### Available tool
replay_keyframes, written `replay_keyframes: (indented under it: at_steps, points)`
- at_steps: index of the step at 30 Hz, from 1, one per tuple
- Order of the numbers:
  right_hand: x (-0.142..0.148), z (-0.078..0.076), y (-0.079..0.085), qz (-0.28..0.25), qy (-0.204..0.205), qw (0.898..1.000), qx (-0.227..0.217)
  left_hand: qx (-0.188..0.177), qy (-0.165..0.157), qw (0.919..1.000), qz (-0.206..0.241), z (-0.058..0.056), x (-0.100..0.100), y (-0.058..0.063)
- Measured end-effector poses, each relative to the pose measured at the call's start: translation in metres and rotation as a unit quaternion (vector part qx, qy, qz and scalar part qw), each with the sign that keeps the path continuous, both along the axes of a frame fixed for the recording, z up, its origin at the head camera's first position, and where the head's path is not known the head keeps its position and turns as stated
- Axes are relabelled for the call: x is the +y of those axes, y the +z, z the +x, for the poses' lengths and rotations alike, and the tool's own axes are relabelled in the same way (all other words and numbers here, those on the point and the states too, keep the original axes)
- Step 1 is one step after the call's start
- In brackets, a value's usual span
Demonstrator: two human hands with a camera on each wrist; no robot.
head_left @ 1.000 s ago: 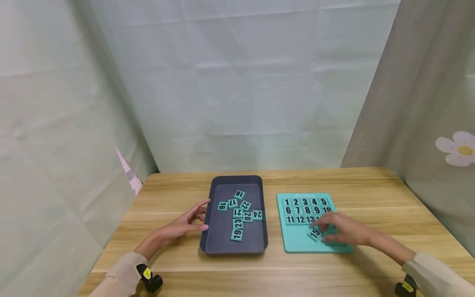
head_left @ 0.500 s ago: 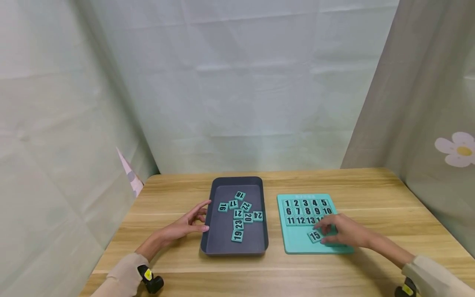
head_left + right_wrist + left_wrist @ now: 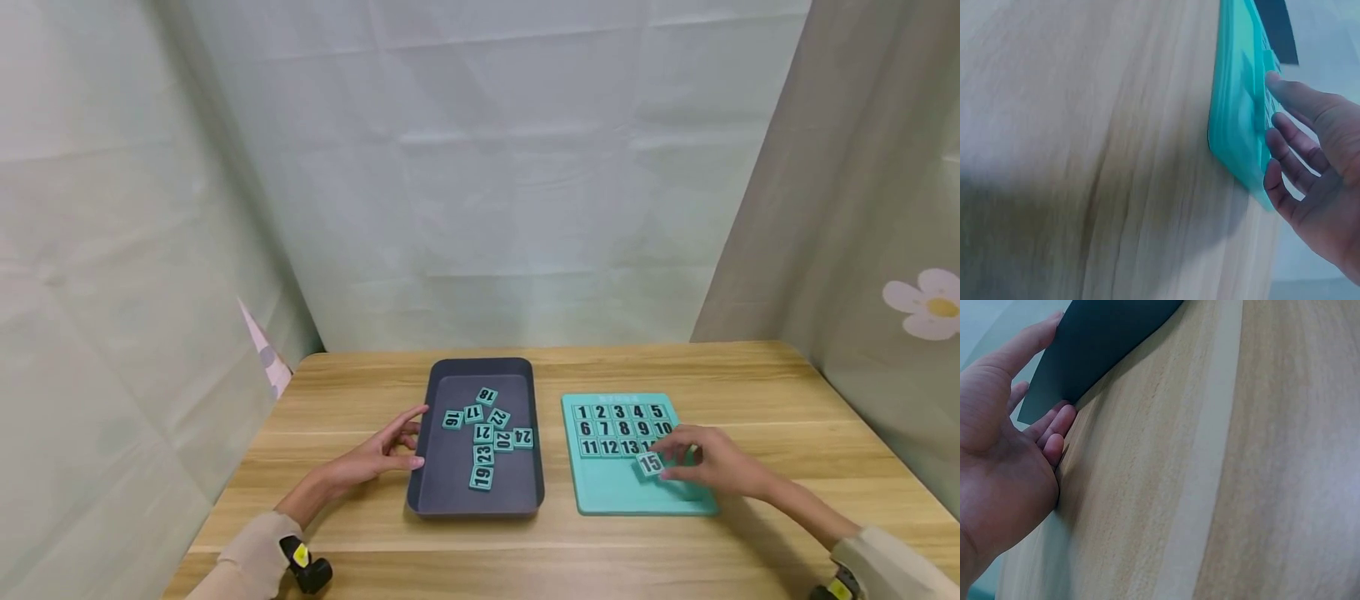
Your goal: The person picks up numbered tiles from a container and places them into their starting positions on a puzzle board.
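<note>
My right hand [image 3: 716, 461] pinches the number tile 15 [image 3: 650, 464] between thumb and fingers, slightly tilted, over the turquoise number board [image 3: 611, 497]. In the right wrist view the thumb [image 3: 1297, 94] meets the tile's edge above the board. Rows of tiles 1 to 5, 6 to 10 and 11 onward fill the upper board; my fingers partly cover the third row's right end. My left hand [image 3: 367, 458] rests with spread fingers against the left wall of the dark grey tray [image 3: 450, 502]; its thumb and fingertips touch that wall in the left wrist view.
Several loose number tiles, among them 21 [image 3: 483, 432] and 19 [image 3: 482, 477], lie at various angles in the tray. Both tray and board stand on a wooden table [image 3: 360, 542]. Pale curtains [image 3: 487, 208] hang behind and at the sides.
Tile 15 has turned nearly upright to the view and moved right and up toward the third row, pinched in my right hand. My left hand stays at the tray.
</note>
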State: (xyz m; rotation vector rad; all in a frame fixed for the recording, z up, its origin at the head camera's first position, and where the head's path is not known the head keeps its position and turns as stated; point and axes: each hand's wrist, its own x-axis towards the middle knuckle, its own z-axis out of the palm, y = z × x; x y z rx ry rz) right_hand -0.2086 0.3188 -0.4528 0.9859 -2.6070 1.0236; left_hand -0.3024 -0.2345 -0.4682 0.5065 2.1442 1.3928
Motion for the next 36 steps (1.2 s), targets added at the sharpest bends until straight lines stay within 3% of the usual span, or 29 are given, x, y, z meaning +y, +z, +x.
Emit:
replay_keyframes:
  at_steps: [12, 30, 36]
  points:
    - [0.033, 0.001, -0.003, 0.009, -0.095, 0.995, 0.032, -0.003, -0.003, 1.0000, 0.008, 0.000, 0.000, -0.001]
    - [0.026, -0.002, -0.005, 0.038, -0.132, 0.990, 0.010, -0.001, -0.006, 0.9999, 0.008, 0.000, -0.001, -0.001]
    - [0.025, -0.004, -0.005, 0.043, -0.128, 0.990, 0.027, -0.002, -0.007, 0.9999, 0.010, 0.000, 0.000, -0.001]
